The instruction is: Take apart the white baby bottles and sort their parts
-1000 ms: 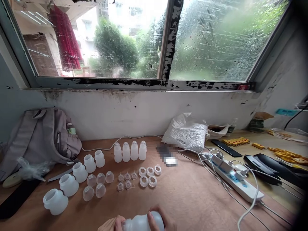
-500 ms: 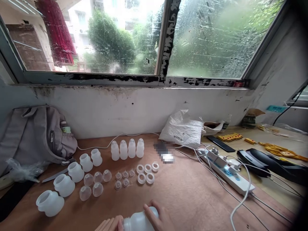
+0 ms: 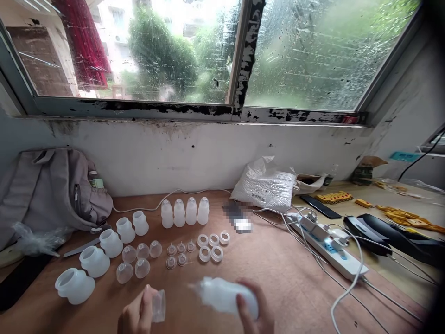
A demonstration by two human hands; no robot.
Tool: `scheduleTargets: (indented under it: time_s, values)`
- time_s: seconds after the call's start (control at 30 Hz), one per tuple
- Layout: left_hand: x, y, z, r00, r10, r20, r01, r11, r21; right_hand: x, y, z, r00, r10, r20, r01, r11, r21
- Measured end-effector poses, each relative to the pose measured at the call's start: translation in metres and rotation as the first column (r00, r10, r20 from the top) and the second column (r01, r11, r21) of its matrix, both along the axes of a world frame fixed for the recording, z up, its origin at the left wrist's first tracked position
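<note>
In my right hand (image 3: 259, 306) is a frosted white baby bottle (image 3: 224, 294), tilted on its side. Its nipple end, blurred by motion, points left. My left hand (image 3: 136, 311) pinches a clear plastic bottle cap (image 3: 159, 306), held apart from the bottle. Beyond my hands lie several white collar rings (image 3: 217, 254), clear nipples (image 3: 181, 260) and domed clear caps (image 3: 142, 268). Wide-mouthed frosted bottle bodies (image 3: 75, 285) stand in a slanting row on the left. Assembled capped bottles (image 3: 179, 213) stand upright at the back.
A grey backpack (image 3: 52, 190) rests at the left by a knife-like blade (image 3: 81, 247). A white power strip (image 3: 333, 250) with cables crosses the right side. Behind it are a silver bag (image 3: 264, 185), a black phone (image 3: 320, 207) and yellow parts (image 3: 406, 215).
My hands have drawn apart. The clear cap is off the bottle, in my left hand, which moved left; my right hand moved right with the bottle, showing its nipple end.
</note>
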State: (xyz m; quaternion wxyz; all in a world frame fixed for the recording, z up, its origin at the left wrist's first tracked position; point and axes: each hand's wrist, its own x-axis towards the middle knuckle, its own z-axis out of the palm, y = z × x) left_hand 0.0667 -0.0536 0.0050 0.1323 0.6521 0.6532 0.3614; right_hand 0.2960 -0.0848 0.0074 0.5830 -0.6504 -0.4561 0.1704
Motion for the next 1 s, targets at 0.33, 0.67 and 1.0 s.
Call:
scheduleTargets:
  time_s: [0.33,0.67,1.0]
  values:
    - [-0.034,0.058,0.005,0.921,-0.068,-0.382,0.182,0.946,0.27,0.034,0.009,-0.013,0.994,-0.103,-0.031,0.096,0.98,-0.176]
    - [-0.024,0.079,-0.007,0.851,-0.13,-0.509,0.197,0.977,0.08,0.04,0.011,-0.022,0.994,-0.103,-0.049,0.093,0.98,-0.178]
    - [0.023,0.03,0.018,0.802,-0.385,-0.458,0.462,0.885,0.065,0.02,0.012,-0.007,1.0,0.012,-0.021,-0.016,0.98,-0.197]
